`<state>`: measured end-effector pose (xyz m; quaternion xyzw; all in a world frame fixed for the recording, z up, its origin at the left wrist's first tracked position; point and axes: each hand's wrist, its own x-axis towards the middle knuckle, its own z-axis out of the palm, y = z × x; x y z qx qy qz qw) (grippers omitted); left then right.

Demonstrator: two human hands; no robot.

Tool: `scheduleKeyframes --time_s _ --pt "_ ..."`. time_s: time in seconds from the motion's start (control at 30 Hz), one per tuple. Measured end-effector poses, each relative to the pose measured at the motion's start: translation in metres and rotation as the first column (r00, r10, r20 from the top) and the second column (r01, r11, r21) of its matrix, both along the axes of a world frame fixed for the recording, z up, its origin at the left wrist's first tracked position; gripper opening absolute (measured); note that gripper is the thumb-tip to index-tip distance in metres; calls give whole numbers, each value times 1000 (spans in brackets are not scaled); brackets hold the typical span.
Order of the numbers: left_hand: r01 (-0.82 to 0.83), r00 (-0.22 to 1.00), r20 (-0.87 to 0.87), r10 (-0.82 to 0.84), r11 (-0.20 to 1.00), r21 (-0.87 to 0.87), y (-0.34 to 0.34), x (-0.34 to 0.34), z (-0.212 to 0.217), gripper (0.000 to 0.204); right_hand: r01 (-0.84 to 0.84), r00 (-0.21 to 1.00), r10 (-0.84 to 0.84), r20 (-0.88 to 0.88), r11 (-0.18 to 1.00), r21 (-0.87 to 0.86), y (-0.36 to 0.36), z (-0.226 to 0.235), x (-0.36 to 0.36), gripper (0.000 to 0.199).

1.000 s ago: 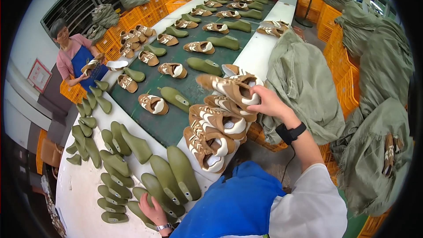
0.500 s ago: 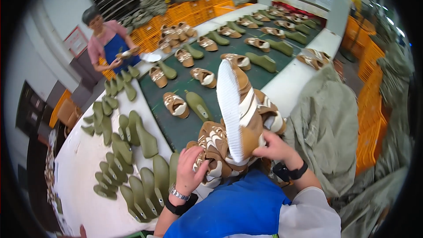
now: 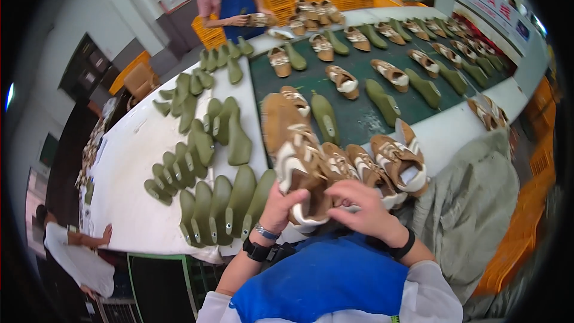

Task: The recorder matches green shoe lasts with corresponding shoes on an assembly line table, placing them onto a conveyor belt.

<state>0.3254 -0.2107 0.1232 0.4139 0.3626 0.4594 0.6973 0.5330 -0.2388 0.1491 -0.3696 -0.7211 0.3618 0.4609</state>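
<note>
A brown suede shoe upper with white trim (image 3: pixel 293 149) is held up in front of me, toe pointing away. My left hand (image 3: pixel 284 206) grips its heel end from the left. My right hand (image 3: pixel 362 209) holds the same heel end from the right, fingers curled over the opening. Behind it several matching brown uppers (image 3: pixel 388 164) lie stacked at the near edge of the white table (image 3: pixel 128 161). A row of green shoe lasts (image 3: pixel 224 203) stands just left of my left hand.
A dark green conveyor belt (image 3: pixel 359 119) carries shoes and lasts (image 3: pixel 382 98) away from me. More green lasts (image 3: pixel 197 137) lie on the table. A person in a blue apron (image 3: pixel 233 0) works at the far end. Grey sacks (image 3: pixel 472 203) and orange crates (image 3: pixel 508 257) stand at right. Another person (image 3: pixel 75 251) leans at lower left.
The shoe has turned from sole-up to upper-side up and come down closer to me. My left hand has shifted onto its heel beside the right hand.
</note>
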Motion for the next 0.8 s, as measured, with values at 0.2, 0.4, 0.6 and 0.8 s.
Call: scheduleKeyframes --time_s 0.2,0.4,0.6,0.8 --pt "245 964 -113 -241 969 20 -16 2 -5 81 104 943 -159 292 975 197 11 -11 0 73" --pt "369 919 -176 -352 927 73 -22 -7 -12 84 137 935 -256 247 900 414 10 -26 -12 60" --pt "186 903 -427 -52 942 279 -31 -1 8 87 276 868 -410 280 868 414 23 -23 -4 48" --pt "540 603 -761 237 582 609 -36 10 12 67 337 853 -424 304 893 300 32 -31 -1 48"
